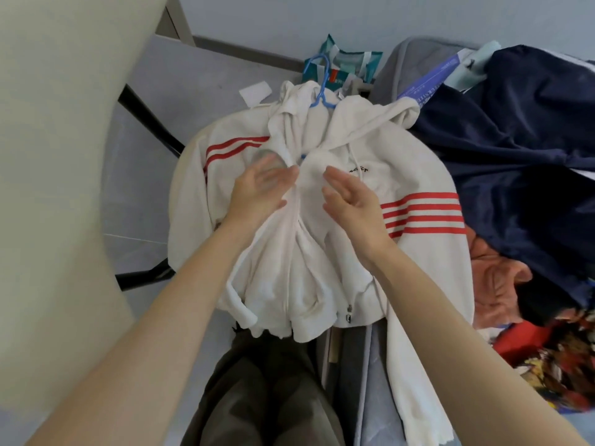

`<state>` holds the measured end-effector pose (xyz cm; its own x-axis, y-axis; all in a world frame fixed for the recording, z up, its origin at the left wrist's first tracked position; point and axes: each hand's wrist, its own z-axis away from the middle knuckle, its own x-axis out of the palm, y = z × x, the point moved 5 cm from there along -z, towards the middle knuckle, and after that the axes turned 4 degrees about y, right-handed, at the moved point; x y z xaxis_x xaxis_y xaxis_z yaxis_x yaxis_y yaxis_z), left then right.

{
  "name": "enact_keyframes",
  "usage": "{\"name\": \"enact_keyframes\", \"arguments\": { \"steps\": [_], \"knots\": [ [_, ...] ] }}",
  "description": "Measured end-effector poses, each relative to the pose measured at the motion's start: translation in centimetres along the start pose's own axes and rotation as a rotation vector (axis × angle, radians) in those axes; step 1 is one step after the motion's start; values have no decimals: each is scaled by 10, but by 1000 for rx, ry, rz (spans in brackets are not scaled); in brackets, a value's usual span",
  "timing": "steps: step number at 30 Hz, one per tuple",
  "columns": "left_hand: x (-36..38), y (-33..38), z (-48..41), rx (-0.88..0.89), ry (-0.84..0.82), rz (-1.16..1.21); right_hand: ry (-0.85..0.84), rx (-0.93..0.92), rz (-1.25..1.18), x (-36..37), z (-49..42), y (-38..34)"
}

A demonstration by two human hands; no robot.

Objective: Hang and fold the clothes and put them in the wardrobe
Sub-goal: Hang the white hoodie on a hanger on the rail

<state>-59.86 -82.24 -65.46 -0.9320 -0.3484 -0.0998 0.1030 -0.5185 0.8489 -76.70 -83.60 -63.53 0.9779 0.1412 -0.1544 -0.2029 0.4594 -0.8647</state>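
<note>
- White hoodie (322, 252) with red sleeve stripes: laid front-up just beyond the person's knees, one sleeve trailing down at the right.
- Blue hanger (323, 91): inside the neck, hook protruding past the hood.
- Left hand (260, 188): blurred, fingers straight, at the zip edge, gripping nothing.
- Right hand (351, 201): fingers straight, palm turned inward, over the chest panel, gripping nothing.
- Hands apart, one either side of the zip line.
- Navy garment (515, 140) and orange garment (495, 284): heaped at the right, against the hoodie.
- Teal bag (347, 66): beyond the hook.
</note>
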Motion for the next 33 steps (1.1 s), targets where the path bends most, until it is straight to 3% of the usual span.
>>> {"name": "enact_keyframes", "arguments": {
  "steps": [2, 4, 7, 11, 17, 20, 22, 27, 29, 33],
  "knots": [
    [4, -24, 9, 4, -92, -107, 20, -23, 226, -7, 10, 24],
    [-4, -55, 24, 34, -39, -235, 33, 31, 446, -18, 22, 60],
    [-9, -107, 52, -69, -19, -329, -103, 219, 628, -27, 42, 114],
    [-3, -156, 82, -116, -106, -484, -181, 210, 811, -28, 58, 143],
    [4, -164, 85, 91, 69, -910, -77, 72, 697, -24, 70, 137],
    [15, -162, 78, 173, 7, -1074, 87, -9, 582, -43, 78, 113],
    [12, -155, 77, 140, 3, -989, 239, -14, 492, -64, 83, 92],
    [-18, -94, 82, 60, 159, -511, 626, 17, 178, -105, 90, 35],
    [-20, -44, 75, 133, 165, -449, 712, -77, 113, -109, 93, 1],
    [-23, 54, 41, 365, 232, -466, 759, -389, 274, -93, 95, -55]
  ]
}}
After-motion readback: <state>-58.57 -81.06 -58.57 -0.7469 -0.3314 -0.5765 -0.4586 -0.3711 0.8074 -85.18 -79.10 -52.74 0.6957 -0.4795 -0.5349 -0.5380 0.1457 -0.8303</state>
